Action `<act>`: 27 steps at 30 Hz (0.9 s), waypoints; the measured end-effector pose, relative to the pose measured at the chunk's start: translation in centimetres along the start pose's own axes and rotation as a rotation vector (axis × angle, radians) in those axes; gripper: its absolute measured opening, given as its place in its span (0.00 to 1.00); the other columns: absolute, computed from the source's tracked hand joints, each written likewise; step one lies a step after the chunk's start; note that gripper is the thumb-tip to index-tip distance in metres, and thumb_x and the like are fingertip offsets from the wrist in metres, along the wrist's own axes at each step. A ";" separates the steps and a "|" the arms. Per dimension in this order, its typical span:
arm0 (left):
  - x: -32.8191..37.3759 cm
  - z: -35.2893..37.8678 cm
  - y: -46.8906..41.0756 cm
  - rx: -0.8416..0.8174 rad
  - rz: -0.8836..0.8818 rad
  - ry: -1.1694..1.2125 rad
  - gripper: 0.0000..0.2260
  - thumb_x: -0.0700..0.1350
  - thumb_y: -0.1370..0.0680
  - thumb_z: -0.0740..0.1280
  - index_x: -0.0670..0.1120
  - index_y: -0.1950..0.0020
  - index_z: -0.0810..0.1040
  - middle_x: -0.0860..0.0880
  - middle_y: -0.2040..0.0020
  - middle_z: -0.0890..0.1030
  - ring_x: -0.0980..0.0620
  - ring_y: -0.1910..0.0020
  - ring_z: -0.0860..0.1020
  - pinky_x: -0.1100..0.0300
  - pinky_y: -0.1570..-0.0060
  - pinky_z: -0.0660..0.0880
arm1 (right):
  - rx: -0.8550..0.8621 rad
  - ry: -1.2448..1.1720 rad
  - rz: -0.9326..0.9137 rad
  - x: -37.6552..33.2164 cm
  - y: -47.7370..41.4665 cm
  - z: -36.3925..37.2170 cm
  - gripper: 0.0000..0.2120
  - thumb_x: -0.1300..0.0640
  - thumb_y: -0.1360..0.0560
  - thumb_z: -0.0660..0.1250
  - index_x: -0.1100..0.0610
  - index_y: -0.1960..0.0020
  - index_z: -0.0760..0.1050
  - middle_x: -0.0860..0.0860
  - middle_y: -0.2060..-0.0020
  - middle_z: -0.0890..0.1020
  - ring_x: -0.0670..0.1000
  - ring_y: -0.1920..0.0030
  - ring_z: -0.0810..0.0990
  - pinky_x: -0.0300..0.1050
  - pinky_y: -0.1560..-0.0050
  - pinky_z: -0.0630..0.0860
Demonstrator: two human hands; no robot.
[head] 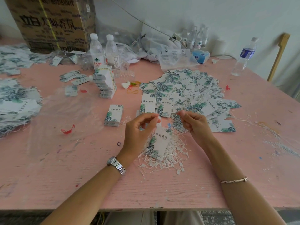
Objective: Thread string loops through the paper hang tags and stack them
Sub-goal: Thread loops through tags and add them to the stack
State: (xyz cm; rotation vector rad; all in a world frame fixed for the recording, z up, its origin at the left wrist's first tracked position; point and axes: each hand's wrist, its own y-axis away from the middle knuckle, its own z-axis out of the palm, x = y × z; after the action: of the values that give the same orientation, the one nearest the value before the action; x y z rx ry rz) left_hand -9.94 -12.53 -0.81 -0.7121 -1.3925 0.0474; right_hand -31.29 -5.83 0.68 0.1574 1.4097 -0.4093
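Left hand point(141, 127), at centre frame: thumb and forefinger closed in a pinch on a small white string end point(159, 118), remaining fingers loosely curled beneath; right hand point(197, 125), just right of centre: thumb and forefinger tips pressed together and other fingers curled in, but what lay between the tips was too fine to make out; the two hands were level and apart, above the table; one hang tag point(160, 142), leaf print and dark lettering face up, sat tilted directly below the gap between the hands, over a tangled pile of white string loops point(172, 158); whether the tag hung from the string or rested on the pile could not be told; a small neat stack of tags point(113, 115) lay left of the left hand; a broad loose heap of tags point(186, 91) spread across the centre right, beyond both hands; a taller leaning stack point(105, 83) stood further back, before two water bottles point(96, 51); further tag heaps point(14, 104) lay at the left edge; a metal watch point(116, 165) was on the left wrist, a thin bracelet point(233, 180) on the right; all rested on a pink table point(65, 176); a cardboard box point(50, 21) occupied the upper left.
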 end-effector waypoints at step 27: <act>-0.1 0.6 0.3 -0.090 0.053 -0.225 0.04 0.41 0.24 0.74 0.49 0.52 0.85 0.56 0.59 0.86 0.60 0.60 0.81 0.70 0.59 0.70 | -0.205 -0.029 -0.031 0.1 1.0 2.1 0.05 0.62 0.27 0.70 0.59 0.59 0.85 0.54 0.66 0.83 0.48 0.68 0.77 0.38 0.68 0.74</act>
State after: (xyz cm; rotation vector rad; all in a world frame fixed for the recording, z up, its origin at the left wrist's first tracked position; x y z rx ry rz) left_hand -10.39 -12.11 -1.05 -0.8389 -1.5981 0.1096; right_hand -28.98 -5.67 0.82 -0.0369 1.4177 -0.2894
